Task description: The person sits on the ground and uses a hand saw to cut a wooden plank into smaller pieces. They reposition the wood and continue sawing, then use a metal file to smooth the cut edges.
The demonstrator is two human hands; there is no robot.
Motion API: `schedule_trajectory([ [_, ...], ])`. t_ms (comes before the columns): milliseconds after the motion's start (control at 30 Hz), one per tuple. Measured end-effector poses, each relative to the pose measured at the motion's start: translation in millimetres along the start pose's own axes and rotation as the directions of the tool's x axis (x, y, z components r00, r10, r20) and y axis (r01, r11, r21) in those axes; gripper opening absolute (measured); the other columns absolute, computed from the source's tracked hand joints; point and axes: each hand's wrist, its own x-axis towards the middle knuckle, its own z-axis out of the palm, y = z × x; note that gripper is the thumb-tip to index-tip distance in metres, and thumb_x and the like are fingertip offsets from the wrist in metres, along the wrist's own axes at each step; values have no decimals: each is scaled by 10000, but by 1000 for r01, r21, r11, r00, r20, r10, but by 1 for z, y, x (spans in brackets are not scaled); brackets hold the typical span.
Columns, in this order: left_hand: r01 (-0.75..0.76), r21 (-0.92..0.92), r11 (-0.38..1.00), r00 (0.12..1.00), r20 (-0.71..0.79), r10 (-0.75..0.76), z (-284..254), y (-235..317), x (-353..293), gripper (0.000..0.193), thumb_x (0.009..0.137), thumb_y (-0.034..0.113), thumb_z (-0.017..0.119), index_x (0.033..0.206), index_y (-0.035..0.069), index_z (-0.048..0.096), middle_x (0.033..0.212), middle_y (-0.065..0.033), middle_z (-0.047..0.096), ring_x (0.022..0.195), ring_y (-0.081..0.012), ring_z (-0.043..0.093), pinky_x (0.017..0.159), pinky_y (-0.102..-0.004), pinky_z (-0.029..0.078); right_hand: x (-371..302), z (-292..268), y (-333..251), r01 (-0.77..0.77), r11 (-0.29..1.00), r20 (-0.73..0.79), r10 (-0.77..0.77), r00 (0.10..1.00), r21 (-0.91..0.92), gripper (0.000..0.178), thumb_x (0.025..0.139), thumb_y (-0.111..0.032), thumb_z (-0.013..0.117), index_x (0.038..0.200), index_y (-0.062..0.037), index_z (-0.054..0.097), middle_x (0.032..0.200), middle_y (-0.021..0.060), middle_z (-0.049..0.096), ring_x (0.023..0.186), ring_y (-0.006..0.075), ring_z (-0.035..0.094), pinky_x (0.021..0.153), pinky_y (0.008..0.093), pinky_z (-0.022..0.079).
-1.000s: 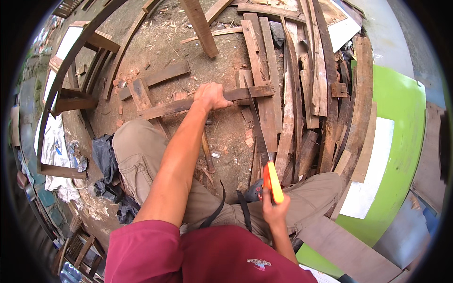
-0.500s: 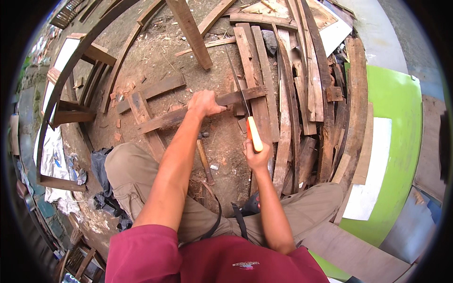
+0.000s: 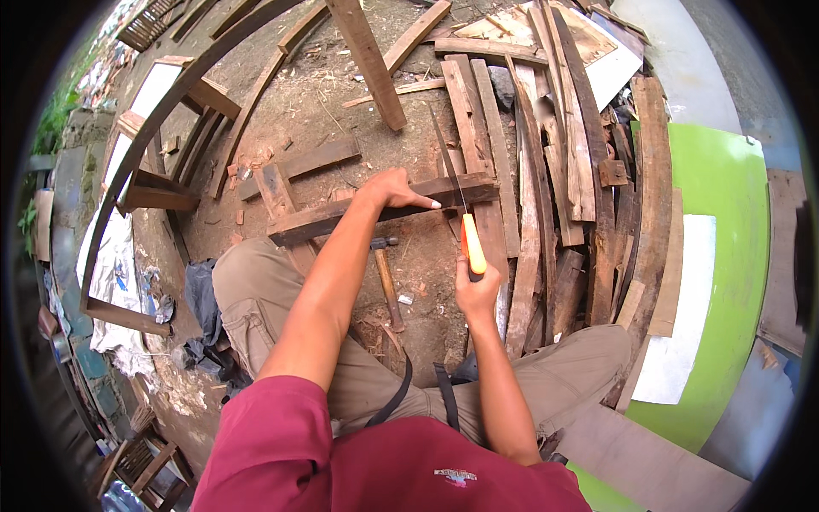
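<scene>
The left hand [image 3: 394, 189] is right on top of a brown wooden bar [image 3: 321, 220]. It grips the bar palm down, with its thumb stretched along the wood toward 4 o'clock. Some of its fingers are hidden, so I cannot tell how they all bend. From this hand, one part of the bar runs out to 8 o'clock and a shorter part runs to 3 o'clock.

The right hand [image 3: 478, 294] is curled tight around the orange and yellow handle of a saw [image 3: 474, 246]. The bar is near this hand, at 12 o'clock from it, and the hand does not touch it. The left hand is at 11 o'clock from the right one. The saw's blade points up to between 11 and 12 o'clock and crosses the bar near its right end. I cannot tell how deep the teeth sit.

The bar's left part lies over a short board [image 3: 275, 189], at 9 o'clock from the left hand. Its right end lies over a long plank [image 3: 489, 226].

A hammer [image 3: 388, 284] lies on the ground at 6 o'clock from the left hand. From the right hand, a big green board [image 3: 721, 166] is well apart at 2 o'clock.
</scene>
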Motion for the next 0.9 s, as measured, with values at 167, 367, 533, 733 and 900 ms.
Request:
schedule_trajectory([
  [167, 156, 48, 987, 928, -350, -129, 32, 20, -35, 1000, 666, 966, 514, 975, 54, 784, 923, -196, 753, 912, -351, 741, 821, -453, 586, -3, 7, 1, -11, 999, -23, 10, 1000, -36, 132, 873, -86, 661, 887, 43, 687, 700, 168, 671, 696, 220, 705, 654, 352, 524],
  [367, 215, -8, 977, 923, -325, -206, 12, 9, -8, 935, 912, 815, 339, 977, -11, 773, 997, -223, 745, 956, -384, 725, 877, -463, 564, 21, 9, 30, -26, 997, 77, 21, 997, 71, 152, 897, -111, 659, 870, 37, 674, 678, 140, 649, 658, 179, 657, 624, 354, 500],
  [533, 188, -19, 982, 899, -399, -180, 15, 3, 13, 800, 985, 674, 349, 920, 2, 779, 969, -227, 743, 962, -419, 712, 893, -488, 552, 28, 24, 19, 141, 988, 23, -142, 990, 56, 121, 878, -86, 671, 855, 32, 669, 675, 124, 623, 638, 202, 629, 611, 348, 482],
  [733, 263, -71, 962, 820, -509, -261, 47, 26, -6, 608, 1000, 486, 431, 892, -3, 775, 922, -254, 731, 919, -404, 722, 858, -495, 550, 17, 4, -7, 37, 999, 77, -38, 996, 6, 123, 872, -86, 670, 883, 37, 678, 706, 171, 651, 665, 217, 666, 646, 358, 506],
  [900, 267, -204, 942, 820, -466, -334, 33, 19, 7, 569, 983, 447, 458, 876, -17, 770, 902, -275, 720, 905, -423, 715, 871, -498, 542, 43, 6, -23, -24, 998, 136, 32, 990, -56, 134, 880, -96, 666, 882, 37, 681, 697, 149, 654, 653, 181, 638, 641, 351, 500],
])
